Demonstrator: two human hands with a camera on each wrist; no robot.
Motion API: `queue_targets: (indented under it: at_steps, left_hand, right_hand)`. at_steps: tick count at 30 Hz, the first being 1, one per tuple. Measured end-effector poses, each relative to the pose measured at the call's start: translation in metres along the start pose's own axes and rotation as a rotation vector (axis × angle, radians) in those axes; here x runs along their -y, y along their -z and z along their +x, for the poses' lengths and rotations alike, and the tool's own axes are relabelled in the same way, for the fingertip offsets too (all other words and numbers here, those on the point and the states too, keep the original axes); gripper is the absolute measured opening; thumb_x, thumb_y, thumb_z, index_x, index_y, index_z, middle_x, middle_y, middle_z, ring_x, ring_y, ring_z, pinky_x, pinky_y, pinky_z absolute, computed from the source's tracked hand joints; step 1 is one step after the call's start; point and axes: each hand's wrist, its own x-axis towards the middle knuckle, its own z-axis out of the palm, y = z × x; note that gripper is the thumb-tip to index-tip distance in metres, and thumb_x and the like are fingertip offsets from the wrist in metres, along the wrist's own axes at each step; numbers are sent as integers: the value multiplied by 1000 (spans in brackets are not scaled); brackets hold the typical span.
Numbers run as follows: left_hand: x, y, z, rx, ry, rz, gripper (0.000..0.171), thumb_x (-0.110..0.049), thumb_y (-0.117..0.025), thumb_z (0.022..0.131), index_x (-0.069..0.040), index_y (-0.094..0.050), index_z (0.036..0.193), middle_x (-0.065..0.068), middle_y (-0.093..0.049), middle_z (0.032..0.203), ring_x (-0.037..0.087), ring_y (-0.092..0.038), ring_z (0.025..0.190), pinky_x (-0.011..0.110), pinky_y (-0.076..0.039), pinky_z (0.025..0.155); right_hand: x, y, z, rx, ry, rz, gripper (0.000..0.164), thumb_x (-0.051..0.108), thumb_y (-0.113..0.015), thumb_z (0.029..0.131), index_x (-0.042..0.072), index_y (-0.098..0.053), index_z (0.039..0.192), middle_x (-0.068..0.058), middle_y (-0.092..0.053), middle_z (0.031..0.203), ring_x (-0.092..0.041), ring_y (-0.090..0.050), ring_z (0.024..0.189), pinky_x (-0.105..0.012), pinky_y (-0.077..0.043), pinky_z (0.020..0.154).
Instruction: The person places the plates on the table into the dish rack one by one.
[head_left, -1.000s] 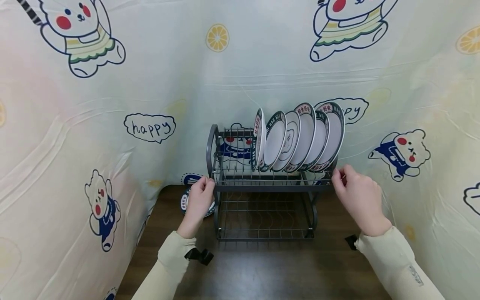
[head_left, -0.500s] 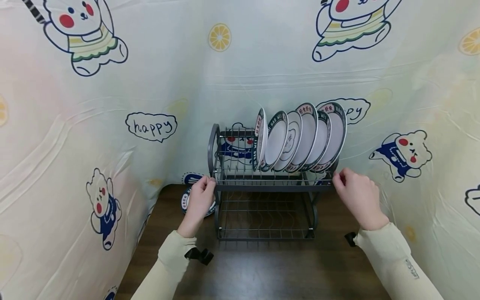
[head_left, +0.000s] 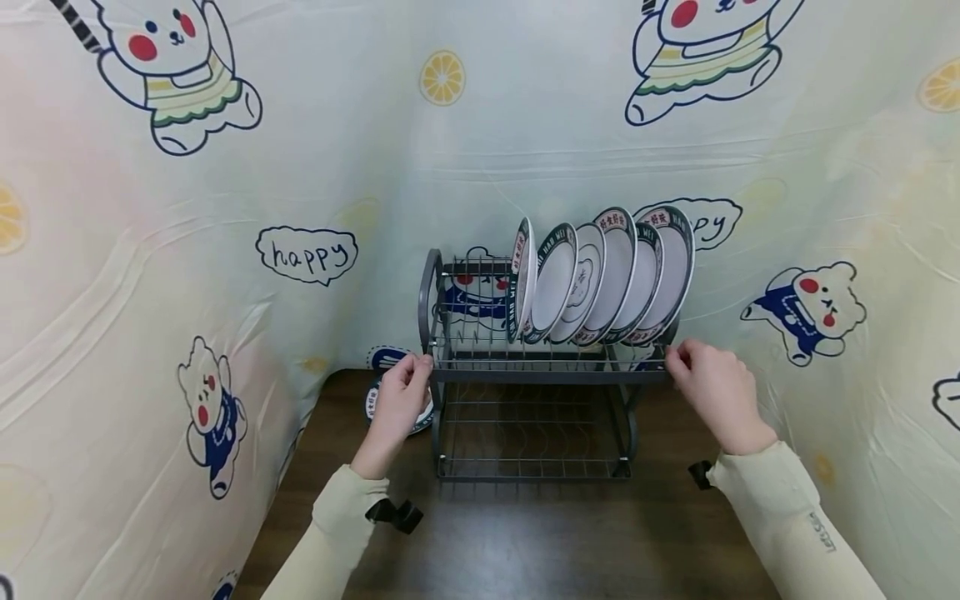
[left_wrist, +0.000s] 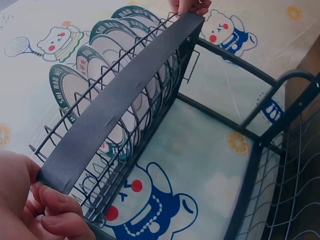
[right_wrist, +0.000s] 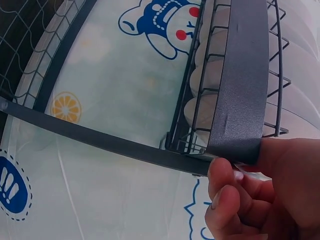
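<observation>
A dark grey two-tier dish rack stands on the brown table. Its front left corner is pinched by my left hand, thumb and curled fingers on the end of the front bar. At the opposite end my right hand grips the front right corner; in the right wrist view its thumb and bent fingers close on the bar's end. Several white plates with green patterned rims lean upright in the upper tier, from its middle to the right end. Wires show bare at that tier's left end.
On the table behind my left hand lies another patterned plate, partly hidden by the hand and rack. A printed cloth with bears hangs behind and at both sides. The lower tier holds no plates.
Both hands stay on the rack's front corners. The right wrist has risen slightly, and the head view has shifted a little.
</observation>
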Motion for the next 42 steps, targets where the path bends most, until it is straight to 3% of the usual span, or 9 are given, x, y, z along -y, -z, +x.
queue_targets:
  at_steps: [10,20,27,34,42]
  left_hand:
    - [9,4,-1,3,0,2,37,-27,-47,112,0,-50,87,1,-42,63,12,-38,48,22,-34,48]
    - [45,24,-3,-141,86,-52,30,-23,-49,111,0,-50,93,4,-47,69,11,-41,51,22,-36,48]
    - [89,44,5,-236,213,50,32,-29,-47,111,-2,-51,95,0,-50,73,11,-47,58,22,-42,53]
    - [132,59,4,-364,297,306,39,-36,-45,109,-2,-56,94,7,-52,80,21,-50,73,31,-41,65]
    - [166,76,0,-361,422,356,44,-37,-37,109,2,-57,102,14,-56,87,29,-53,81,37,-42,68]
  right_hand:
    - [0,6,2,93,-18,-9,45,25,-47,108,11,-55,66,-2,-55,57,-20,-50,50,-35,-36,45]
    - [-2,5,2,92,-22,3,45,24,-47,109,11,-53,66,-1,-57,58,-19,-52,50,-35,-37,44]
    - [-3,4,2,98,-39,7,45,25,-46,109,11,-54,67,-2,-58,58,-19,-52,51,-35,-37,45]
    - [-2,4,2,112,-36,32,44,24,-46,109,11,-54,67,-2,-58,58,-18,-53,51,-35,-38,46]
    - [-1,5,4,152,-47,59,43,24,-46,108,10,-56,69,-3,-60,60,-18,-55,53,-35,-40,48]
